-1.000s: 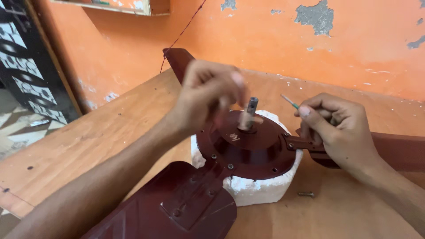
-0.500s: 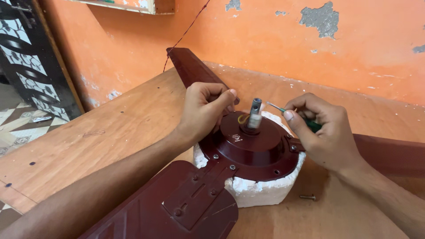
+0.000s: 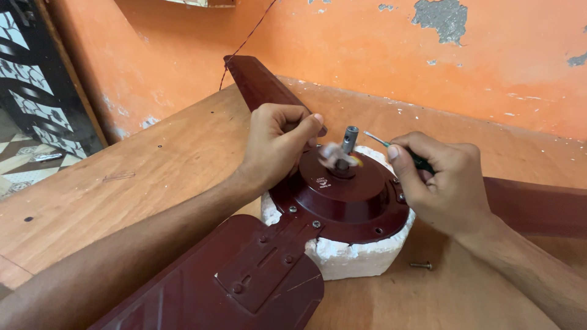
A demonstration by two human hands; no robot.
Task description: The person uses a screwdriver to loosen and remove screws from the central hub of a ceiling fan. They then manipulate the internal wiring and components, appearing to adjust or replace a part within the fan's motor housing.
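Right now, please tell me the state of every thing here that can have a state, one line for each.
left hand: closed in a loose fist by the shaft
right hand: gripping a green-handled screwdriver, tip toward the shaft
fan motor: lying on a white foam block, blades attached
shaft: upright, wires blurred at its base
loose screw: lying on the table

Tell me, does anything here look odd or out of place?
A loose screw lies alone on the table, right of the foam block under the fan motor. The foam's edge looks chipped, and paint has flaked off the wall.
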